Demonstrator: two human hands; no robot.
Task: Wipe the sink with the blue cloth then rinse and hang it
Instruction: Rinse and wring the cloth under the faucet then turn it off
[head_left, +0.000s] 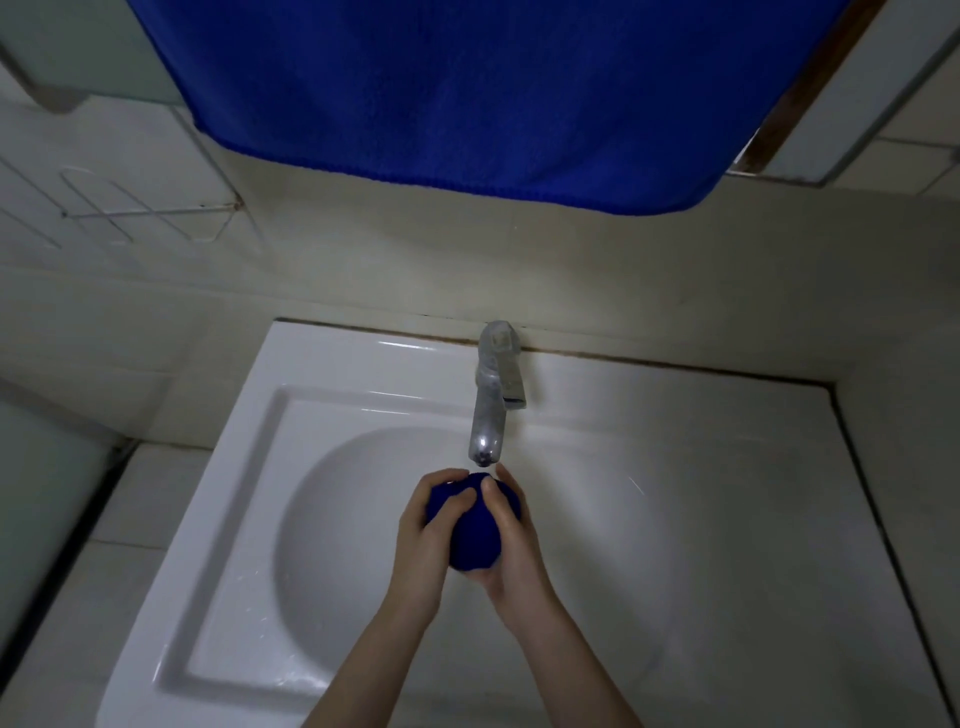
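Clasping the balled blue cloth (475, 540) between left hand (418, 540) and right hand (514, 551), just below the tap (488, 410), over the sink (322, 374). Squeeze firmly from both sides, turning it; keep it low to catch all drips inside.

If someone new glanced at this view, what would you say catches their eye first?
Probably the large bright blue towel hanging across the top of the view. Next comes the bunched dark blue cloth, gripped between the left hand and the right hand just below the spout of the chrome tap, over the bowl of the white ceramic sink.
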